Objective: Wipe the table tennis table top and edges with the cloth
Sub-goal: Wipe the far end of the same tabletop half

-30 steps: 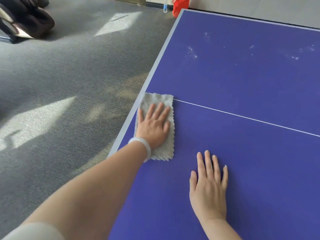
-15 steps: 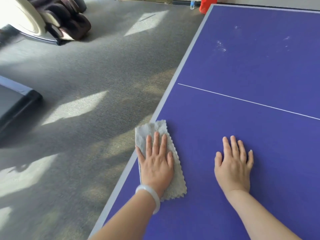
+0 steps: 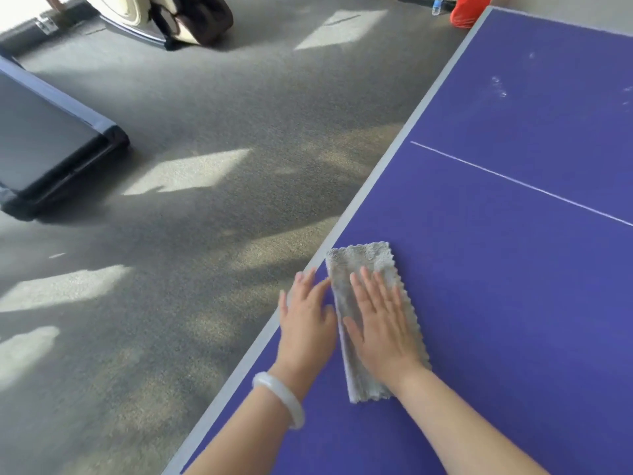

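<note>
Surface: blue table tennis table, its grey side edge running diagonally away.
Left hand: flat, fingers straight, at the side edge just beside the cloth.
Right hand: flat, fingers straight, pressing on the cloth.
Cloth: grey, folded long, on the tabletop near the side edge.
Beyond cloth: white line, then pale smudges.
Floor: grey carpet along the edge, with a dark flat unit well apart.

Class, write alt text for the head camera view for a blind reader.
A person's right hand presses flat on a grey cloth near the grey edge of a blue table tennis table. The left hand, wearing a white bangle, lies flat beside it.
</note>
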`<state>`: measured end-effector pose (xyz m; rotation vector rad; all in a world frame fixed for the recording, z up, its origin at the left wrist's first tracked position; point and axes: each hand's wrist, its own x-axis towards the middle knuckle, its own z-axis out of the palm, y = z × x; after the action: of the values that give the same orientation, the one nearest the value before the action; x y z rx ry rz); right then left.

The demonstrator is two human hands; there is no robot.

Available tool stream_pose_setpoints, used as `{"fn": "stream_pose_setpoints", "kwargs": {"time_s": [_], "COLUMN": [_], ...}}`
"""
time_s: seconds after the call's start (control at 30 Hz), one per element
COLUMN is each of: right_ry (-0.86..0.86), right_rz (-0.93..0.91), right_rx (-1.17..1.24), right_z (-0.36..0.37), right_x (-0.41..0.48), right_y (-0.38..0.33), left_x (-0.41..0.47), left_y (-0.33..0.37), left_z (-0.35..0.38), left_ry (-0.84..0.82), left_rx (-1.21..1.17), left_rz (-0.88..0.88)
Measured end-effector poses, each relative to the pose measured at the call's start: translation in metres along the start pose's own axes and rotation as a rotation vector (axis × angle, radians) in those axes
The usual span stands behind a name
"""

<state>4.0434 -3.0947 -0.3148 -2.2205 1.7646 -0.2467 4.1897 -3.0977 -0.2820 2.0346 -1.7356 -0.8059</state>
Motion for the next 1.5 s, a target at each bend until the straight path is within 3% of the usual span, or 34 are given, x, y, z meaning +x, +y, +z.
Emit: {"fn": "stream_pose_setpoints", "kwargs": {"time_s": [0.07,0.13,0.23,0.33,0.43,0.5,0.57,0.63,0.67,0.73,0.8,0.93,1.07,1.13,1.37,1.5], "right_ry": [-0.054,-0.045,-0.030,-0.038,-0.142,-0.120,-0.062,-0.035,-0.024,0.019,0.030,-0.145,-0.336,-0.382,-0.316,-0.202], "right_rz": [0.061,0.151,0.197,-0.038,-0.304,-0.288,-0.032,0.226,0.271,0.207,0.022,-0.393,-0.619,-0.703,-0.723,-0.539], "right_rx": [-0.118,-0.191,-0.151,-0.082,-0.097,-0.083,-0.124,-0.155,-0.146,-0.112,-0.131,-0.094,-0.176,-0.230,-0.173,-0.183], "right_z": [0.017,0.023,0.031,0.050,0.061,0.053,0.040,0.024,0.022,0.032,0.050,0.085,0.090,0.089,0.078,0.046], "right_x": [0.003,0.006,-0.002,-0.042,-0.072,-0.053,-0.025,-0.006,-0.005,-0.019,-0.052,-0.126,-0.151,-0.152,-0.170,-0.166], "right_y": [-0.009,-0.012,-0.044,-0.111,-0.138,-0.111,-0.071,-0.041,-0.041,-0.068,-0.115,-0.204,-0.216,-0.208,-0.167,-0.082], "left_x": [-0.010,-0.017,-0.023,-0.017,-0.012,-0.012,-0.014,-0.015,-0.016,-0.017,-0.016,-0.016,-0.019,-0.023,-0.054,-0.063], "left_y": [-0.047,-0.088,-0.120,-0.128,-0.125,-0.127,-0.133,-0.142,-0.145,-0.149,-0.152,-0.155,-0.150,-0.140,-0.125,-0.132], "left_z": [-0.020,-0.038,-0.058,-0.068,-0.078,-0.087,-0.096,-0.104,-0.106,-0.109,-0.110,-0.111,-0.109,-0.101,-0.090,-0.093], "left_ry": [0.004,-0.128,-0.346,-0.455,-0.313,-0.260,-0.228,-0.256,-0.287,-0.335,-0.357,-0.404,-0.545,-0.617,-0.651,-0.627], "left_rx": [0.028,-0.078,-0.665,-0.934,-1.071,-0.962,-0.730,-0.653,-0.641,-0.629,-0.605,-0.566,-0.427,-0.467,-0.599,-0.622], "left_rz": [-0.181,-0.385,-0.751,-0.798,-0.876,-0.857,-0.805,-0.776,-0.770,-0.754,-0.728,-0.687,-0.584,-0.582,-0.609,-0.642]}}
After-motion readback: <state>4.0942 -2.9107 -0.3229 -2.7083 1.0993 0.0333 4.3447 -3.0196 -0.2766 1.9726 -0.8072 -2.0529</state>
